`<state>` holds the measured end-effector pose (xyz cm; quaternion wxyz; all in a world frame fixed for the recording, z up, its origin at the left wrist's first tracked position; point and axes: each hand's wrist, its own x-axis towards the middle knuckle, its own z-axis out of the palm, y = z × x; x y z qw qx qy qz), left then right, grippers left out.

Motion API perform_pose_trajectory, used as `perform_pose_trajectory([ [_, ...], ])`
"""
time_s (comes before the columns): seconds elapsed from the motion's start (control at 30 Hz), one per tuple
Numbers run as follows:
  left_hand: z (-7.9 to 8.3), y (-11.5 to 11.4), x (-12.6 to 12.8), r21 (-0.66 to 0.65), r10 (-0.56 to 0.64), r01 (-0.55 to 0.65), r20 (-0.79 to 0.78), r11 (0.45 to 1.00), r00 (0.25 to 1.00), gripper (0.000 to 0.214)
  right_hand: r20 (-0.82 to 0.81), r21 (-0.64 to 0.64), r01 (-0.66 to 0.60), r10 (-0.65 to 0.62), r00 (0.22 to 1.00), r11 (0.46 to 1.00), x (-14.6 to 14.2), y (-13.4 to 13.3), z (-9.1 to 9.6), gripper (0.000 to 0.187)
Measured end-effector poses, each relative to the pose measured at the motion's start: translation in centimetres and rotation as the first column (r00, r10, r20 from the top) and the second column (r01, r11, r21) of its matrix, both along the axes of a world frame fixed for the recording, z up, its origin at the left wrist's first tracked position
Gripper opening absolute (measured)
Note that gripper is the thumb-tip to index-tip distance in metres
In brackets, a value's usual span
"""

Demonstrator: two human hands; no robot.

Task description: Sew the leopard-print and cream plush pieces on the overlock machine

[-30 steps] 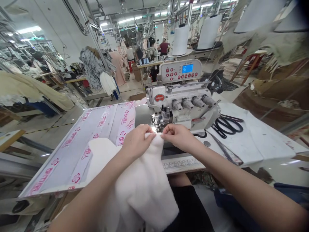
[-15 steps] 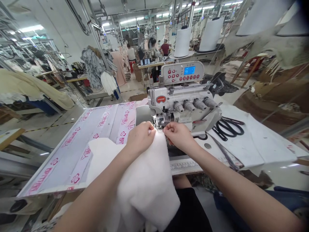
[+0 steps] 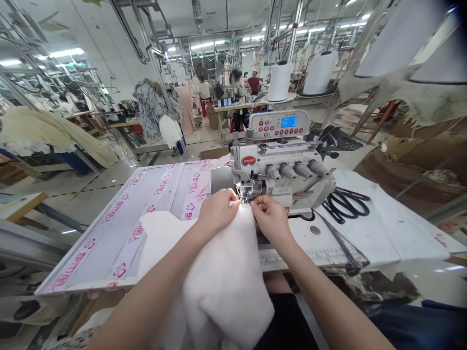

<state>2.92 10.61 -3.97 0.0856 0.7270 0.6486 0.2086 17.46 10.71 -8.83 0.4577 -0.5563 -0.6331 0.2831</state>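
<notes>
A white fluffy fabric hangs from the needle area of an overlock sewing machine down over the table's front edge onto my lap. My left hand pinches the fabric's upper edge just left of the lit presser foot. On the other side, my right hand has its thumb and finger closed on the fabric's right corner, close to the foot. The fabric's edge under the foot is partly hidden by my fingers. Another flat white part of cloth lies on the table beside my left forearm.
Black-handled scissors lie right of the machine on a white sheet. The table's left side is covered with pink-printed plastic. Thread cones stand behind the machine's control panel. Farther back, people sit among hanging garments.
The head view has tilted up slightly, so the scene sits lower in the picture. Both hands keep their pinch on the white fabric at the presser foot.
</notes>
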Motion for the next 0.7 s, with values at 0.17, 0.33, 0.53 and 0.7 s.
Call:
perform_pose_trajectory([
  [0.17, 0.1, 0.1, 0.0, 0.002, -0.013, 0.013, -0.001, 1.000, 1.000, 0.009, -0.057, -0.027, 0.039, -0.041, 0.998, 0.999, -0.4, 0.4, -0.2, 0.010],
  [0.33, 0.0, 0.5, 0.0, -0.007, -0.007, 0.007, 0.006, 1.000, 1.000, 0.009, 0.002, 0.005, 0.071, -0.071, 0.997, 0.997, -0.8, 0.2, 0.3, 0.008],
  [0.53, 0.1, 0.4, -0.2, -0.023, -0.026, 0.026, 0.007, 0.999, 1.000, 0.009, -0.221, 0.102, -0.081, 0.102, 0.970, 0.991, 0.2, -3.6, -2.2, 0.015],
  [0.7, 0.6, -1.3, -0.8, 0.032, -0.080, 0.082, -0.071, 0.996, 0.994, 0.017, -0.270, -0.133, -0.472, 0.426, 0.863, 0.871, 1.3, -7.8, -4.5, 0.020],
])
